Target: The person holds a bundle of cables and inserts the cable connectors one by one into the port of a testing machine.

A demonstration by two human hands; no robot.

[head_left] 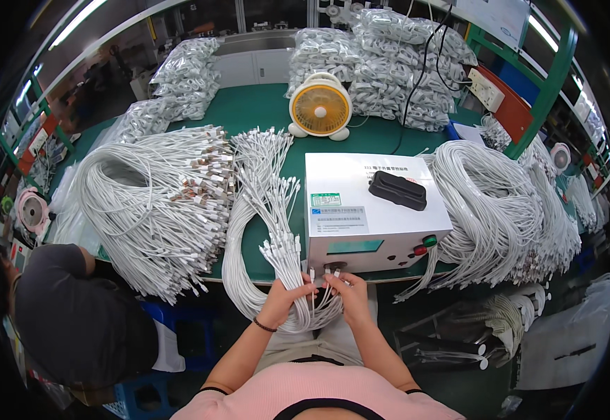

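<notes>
Head view: bare hands (286, 297) pinch smooth, looped white cables (236, 260), apparently plastic-sheathed

Dark printed characters (387, 168), a green-and-white sticker (325, 199) and, just below it, a grey-blue label (338, 220) with small print marked the top of a white box (396, 225).

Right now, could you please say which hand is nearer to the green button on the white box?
Right: the right hand is in front of the white box, left of the green button; the left hand is farther left, at the cable bundle.
</notes>
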